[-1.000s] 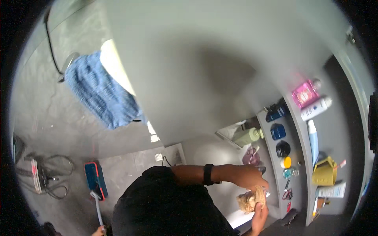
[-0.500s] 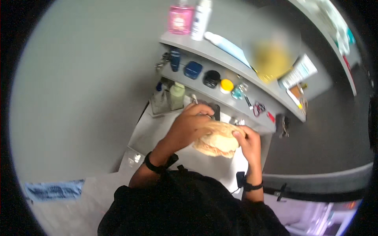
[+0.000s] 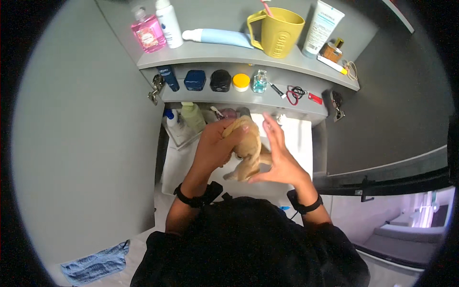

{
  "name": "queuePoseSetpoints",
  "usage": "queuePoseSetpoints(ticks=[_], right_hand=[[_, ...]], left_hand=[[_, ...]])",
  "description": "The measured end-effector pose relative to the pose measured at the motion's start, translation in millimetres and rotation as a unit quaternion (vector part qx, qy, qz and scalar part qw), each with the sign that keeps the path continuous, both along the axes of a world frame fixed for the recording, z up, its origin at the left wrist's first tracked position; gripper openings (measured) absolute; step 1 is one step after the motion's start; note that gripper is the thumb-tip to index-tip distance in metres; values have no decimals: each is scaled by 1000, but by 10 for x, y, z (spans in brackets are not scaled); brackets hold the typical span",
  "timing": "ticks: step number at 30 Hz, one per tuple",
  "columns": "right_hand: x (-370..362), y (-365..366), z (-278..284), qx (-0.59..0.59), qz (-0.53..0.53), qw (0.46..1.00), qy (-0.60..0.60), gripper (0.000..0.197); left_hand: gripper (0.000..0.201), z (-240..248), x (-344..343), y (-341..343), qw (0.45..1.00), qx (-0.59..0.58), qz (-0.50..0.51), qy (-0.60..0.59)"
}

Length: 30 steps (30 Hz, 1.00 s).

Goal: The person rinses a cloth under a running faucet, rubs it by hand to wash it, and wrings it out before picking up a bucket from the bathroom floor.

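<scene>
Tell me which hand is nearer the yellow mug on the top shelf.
Right. The right hand is open, fingers pointing up toward the yellow mug, almost straight below it. The left hand grips the tan cloth lower and further left.

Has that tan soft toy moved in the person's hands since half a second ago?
Cannot tell against the room, since the camera swung. In the hands, yes: the tan soft toy now stands lengthwise over the white sink, gripped by the left hand, the right hand open beside it.
</scene>
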State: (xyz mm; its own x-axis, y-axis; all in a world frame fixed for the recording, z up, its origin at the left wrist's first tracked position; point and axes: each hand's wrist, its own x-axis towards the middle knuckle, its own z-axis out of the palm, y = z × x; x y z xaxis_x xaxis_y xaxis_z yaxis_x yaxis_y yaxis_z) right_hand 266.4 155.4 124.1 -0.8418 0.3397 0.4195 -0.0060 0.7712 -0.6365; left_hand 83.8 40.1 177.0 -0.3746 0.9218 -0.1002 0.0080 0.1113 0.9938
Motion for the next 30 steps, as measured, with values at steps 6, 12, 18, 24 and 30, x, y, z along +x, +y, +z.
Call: queuePoseSetpoints(ticks=[6, 12, 18, 24, 30], right_hand=[[-54, -52, -108, -88, -84, 993, -2, 103], [162, 220, -206, -142, -171, 972, 78, 33], [401, 300, -137, -159, -254, 947, 118, 17], [550, 244, 80, -74, -276, 948, 139, 12], [759, 263, 90, -27, -319, 932, 170, 9]], left_hand=[[44, -33, 7, 110, 991, 56, -97, -77], [54, -140, -115, 147, 997, 57, -57, 6], [27, -74, -163, 196, 978, -87, -57, 179], [23, -328, -218, 265, 916, 64, -113, 380], [19, -355, -255, 256, 910, 41, -173, 374]])
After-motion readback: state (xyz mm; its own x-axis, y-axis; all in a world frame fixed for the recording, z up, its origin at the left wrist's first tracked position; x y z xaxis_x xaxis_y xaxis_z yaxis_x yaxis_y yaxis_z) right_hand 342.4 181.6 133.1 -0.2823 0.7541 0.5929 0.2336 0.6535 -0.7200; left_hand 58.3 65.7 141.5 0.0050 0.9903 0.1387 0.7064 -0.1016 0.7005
